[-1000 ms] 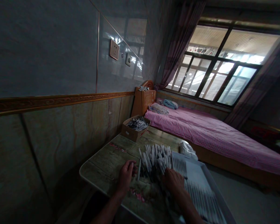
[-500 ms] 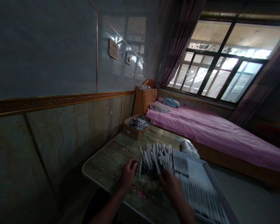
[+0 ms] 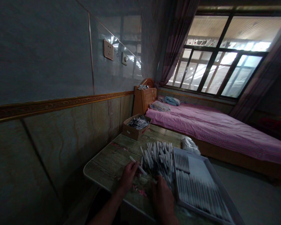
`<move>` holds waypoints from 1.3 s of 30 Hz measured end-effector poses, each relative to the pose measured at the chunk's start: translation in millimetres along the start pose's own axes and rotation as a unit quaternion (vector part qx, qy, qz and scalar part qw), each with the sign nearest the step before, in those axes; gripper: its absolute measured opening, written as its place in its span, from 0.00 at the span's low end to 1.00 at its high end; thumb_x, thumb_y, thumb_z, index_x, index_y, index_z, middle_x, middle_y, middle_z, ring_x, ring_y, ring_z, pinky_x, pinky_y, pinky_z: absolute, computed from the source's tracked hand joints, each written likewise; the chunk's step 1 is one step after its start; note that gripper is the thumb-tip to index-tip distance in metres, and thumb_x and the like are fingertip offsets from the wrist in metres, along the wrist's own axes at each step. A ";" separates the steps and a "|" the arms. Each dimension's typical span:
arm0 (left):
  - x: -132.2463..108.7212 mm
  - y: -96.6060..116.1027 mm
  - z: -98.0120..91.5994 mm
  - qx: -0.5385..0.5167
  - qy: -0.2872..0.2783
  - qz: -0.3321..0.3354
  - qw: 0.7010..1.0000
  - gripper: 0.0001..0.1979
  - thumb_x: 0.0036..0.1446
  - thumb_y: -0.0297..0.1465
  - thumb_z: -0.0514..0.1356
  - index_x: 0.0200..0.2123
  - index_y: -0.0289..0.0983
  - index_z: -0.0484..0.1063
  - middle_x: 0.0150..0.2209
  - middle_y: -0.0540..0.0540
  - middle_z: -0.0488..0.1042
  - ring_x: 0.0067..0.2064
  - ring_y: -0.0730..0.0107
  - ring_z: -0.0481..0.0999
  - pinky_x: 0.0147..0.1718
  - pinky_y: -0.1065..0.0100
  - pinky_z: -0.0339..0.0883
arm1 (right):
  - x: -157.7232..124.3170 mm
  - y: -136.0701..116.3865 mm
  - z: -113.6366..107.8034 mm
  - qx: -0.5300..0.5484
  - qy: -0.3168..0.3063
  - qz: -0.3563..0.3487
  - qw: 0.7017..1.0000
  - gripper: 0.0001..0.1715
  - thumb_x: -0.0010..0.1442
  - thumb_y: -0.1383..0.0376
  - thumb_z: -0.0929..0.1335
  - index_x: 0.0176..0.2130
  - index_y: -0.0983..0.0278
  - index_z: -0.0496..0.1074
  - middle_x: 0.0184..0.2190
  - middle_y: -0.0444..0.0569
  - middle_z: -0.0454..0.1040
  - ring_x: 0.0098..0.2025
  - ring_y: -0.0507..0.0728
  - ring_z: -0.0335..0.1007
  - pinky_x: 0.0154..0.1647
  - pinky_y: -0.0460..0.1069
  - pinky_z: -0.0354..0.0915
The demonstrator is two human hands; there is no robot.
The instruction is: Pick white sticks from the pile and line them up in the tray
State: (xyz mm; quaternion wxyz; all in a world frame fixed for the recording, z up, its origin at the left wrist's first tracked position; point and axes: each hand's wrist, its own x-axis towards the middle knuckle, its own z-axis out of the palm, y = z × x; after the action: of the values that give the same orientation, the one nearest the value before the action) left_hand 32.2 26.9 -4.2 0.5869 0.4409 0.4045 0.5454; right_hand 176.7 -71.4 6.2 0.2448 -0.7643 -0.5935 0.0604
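We are pinching one white tube (image 3: 136, 163) in our left hand (image 3: 128, 175), just above the table (image 3: 103, 162). Our right hand (image 3: 162, 195) is resting on the near edge of the pile of tubes (image 3: 159, 154), and we cannot tell how open it is. Farther back, a cardboard box (image 3: 132, 132) is sitting by the wall.

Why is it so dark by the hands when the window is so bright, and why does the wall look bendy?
Head view: daylight comes through the window, so it glares pale, while the left hand, pinching a white tube, and the right hand on the tube pile sit in shadow; the glossy wall tiles mirror the window; the wide lens bends the wall trim.
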 end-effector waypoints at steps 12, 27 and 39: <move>1.0 -1.4 -0.2 -0.077 0.062 -0.039 0.994 0.22 0.49 0.51 0.64 0.33 0.38 0.67 0.27 0.45 0.81 0.26 0.61 0.82 0.20 0.67 0.75 | 6.3 -9.2 -16.4 -0.159 -0.078 0.046 0.983 0.16 0.66 0.71 0.58 0.41 0.63 0.73 0.40 0.53 0.80 0.42 0.58 0.78 0.33 0.47 0.62; 1.7 5.8 -2.8 -0.140 0.097 -0.057 0.984 0.13 0.56 0.43 0.62 0.31 0.42 0.64 0.28 0.45 0.82 0.28 0.58 0.83 0.28 0.61 0.77 | -6.3 11.7 0.9 0.220 0.018 -0.004 0.975 0.19 0.64 0.53 0.57 0.34 0.59 0.70 0.29 0.48 0.78 0.32 0.56 0.75 0.32 0.46 0.65; 3.0 8.8 -5.6 -0.184 0.119 -0.067 0.973 0.14 0.54 0.44 0.63 0.30 0.39 0.66 0.25 0.46 0.80 0.29 0.61 0.83 0.30 0.63 0.76 | -14.8 11.0 6.1 0.244 0.012 -0.041 0.969 0.22 0.63 0.49 0.60 0.32 0.60 0.72 0.27 0.47 0.77 0.29 0.56 0.74 0.31 0.46 0.64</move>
State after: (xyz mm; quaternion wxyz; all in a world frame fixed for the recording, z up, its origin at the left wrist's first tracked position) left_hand 24.5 30.4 2.6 0.6407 0.2291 0.3928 0.6187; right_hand 179.7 -85.3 -6.9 0.4333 -0.6572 -0.5885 0.1841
